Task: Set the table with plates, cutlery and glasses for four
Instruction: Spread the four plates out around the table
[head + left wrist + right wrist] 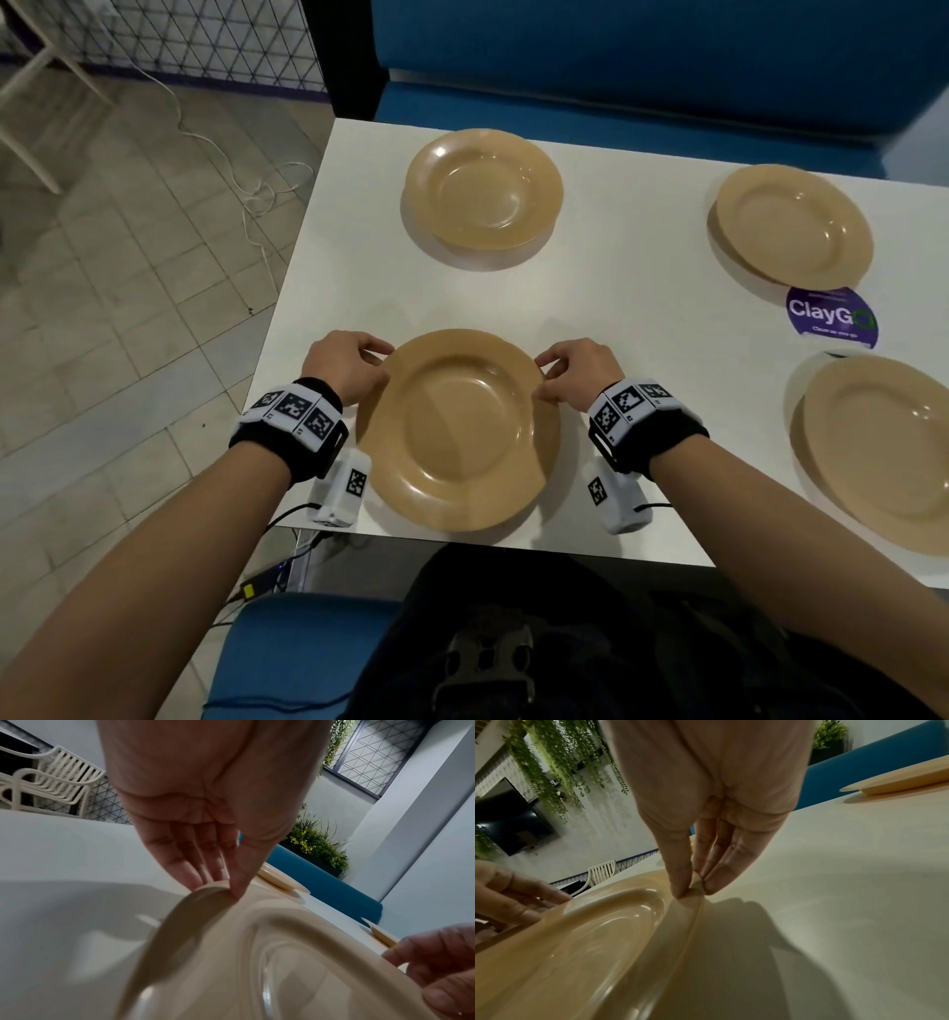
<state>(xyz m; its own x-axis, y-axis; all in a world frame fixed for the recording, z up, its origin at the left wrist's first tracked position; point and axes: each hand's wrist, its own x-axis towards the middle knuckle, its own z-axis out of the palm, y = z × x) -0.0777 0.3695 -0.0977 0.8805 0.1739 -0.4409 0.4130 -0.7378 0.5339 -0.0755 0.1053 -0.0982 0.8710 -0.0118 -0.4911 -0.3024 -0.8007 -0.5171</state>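
Observation:
A tan plate (457, 431) lies at the near edge of the white table (616, 288), straight in front of me. My left hand (354, 362) pinches its left rim (213, 888) between thumb and fingers. My right hand (570, 367) pinches the right rim (695, 884) the same way. A second tan plate (482, 190) sits at the far left, a third plate (793, 226) at the far right, and a fourth plate (878, 452) at the near right. No cutlery or glasses show in any view.
A purple round sticker (832, 316) lies on the table between the two right plates. A blue bench (642, 61) runs behind the table, and a blue seat (287, 658) is under me. Tiled floor with a white cable (246, 174) lies to the left.

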